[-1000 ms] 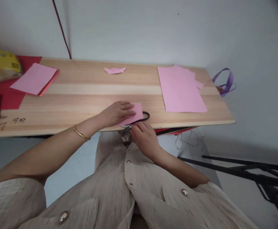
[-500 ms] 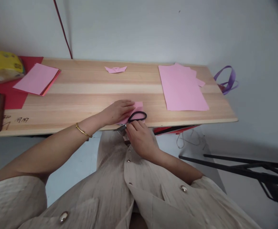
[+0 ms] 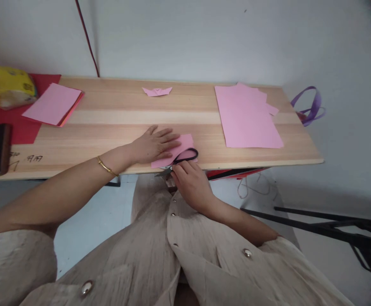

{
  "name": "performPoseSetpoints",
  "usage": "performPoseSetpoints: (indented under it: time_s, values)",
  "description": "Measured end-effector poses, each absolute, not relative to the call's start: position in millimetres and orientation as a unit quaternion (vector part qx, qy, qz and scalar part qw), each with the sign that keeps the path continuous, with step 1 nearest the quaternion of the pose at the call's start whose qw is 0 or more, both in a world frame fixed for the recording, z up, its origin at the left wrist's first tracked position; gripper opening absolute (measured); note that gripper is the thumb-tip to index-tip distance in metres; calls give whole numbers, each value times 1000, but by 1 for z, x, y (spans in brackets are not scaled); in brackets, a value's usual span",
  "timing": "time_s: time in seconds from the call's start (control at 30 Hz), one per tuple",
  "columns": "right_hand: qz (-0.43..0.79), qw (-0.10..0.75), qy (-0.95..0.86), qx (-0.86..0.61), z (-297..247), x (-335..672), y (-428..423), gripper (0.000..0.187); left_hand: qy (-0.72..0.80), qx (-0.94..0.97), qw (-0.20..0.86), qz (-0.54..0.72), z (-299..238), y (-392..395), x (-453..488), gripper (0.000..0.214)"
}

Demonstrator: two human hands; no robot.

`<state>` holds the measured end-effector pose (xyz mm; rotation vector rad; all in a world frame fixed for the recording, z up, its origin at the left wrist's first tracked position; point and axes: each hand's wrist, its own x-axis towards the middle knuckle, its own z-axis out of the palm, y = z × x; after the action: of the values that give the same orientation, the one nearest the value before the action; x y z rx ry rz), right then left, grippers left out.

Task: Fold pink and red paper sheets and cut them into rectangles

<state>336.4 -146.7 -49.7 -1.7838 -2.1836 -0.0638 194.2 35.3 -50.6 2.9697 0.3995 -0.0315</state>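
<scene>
Left hand flat on pink paper, right hand gripping scissors, at the near worktop edge, centre frame

Left hand (image 3: 155,144) is open, palm down, fingers spread, pressing the small pink paper (image 3: 187,142) onto the worktop (image 3: 115,123). Right hand (image 3: 190,182) has its fingers curled around the black scissors (image 3: 185,156) just below the loops; the loops lie on the paper and the blade tip pokes left past the worktop edge. Can't tell if the blades are apart. Large pink sheets (image 3: 249,119) lie right of centre, a folded pink shape (image 3: 157,91) at top centre, a pink stack (image 3: 53,104) and a yellow pack (image 3: 10,87) upper left, and a purple ribbon (image 3: 311,106) far right
</scene>
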Motion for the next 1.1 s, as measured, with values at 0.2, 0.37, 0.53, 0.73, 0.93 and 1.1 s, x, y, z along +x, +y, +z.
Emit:
performPoseSetpoints:
  time_s: [0.2,0.37,0.53,0.73,0.93,1.1]
  values:
    - [0,158,-780,-606,-53,325,-147,14,137,988,70,-14,-51,36,193,50]
    - [41,197,-810,-550,-52,324,-159,17,145,986,73,-34,-49,36,196,51]
    - [34,295,-804,-515,-42,359,-164,15,147,986,74,-38,-46,36,190,52]
    - [-67,268,-733,-622,-41,460,-144,16,162,980,105,-43,-42,32,170,50]
    - [-132,213,-708,-660,-57,531,-118,30,171,979,108,-5,-35,6,170,74]
    - [-150,211,-680,-686,-55,535,-115,31,126,989,73,-5,-43,-21,164,79]
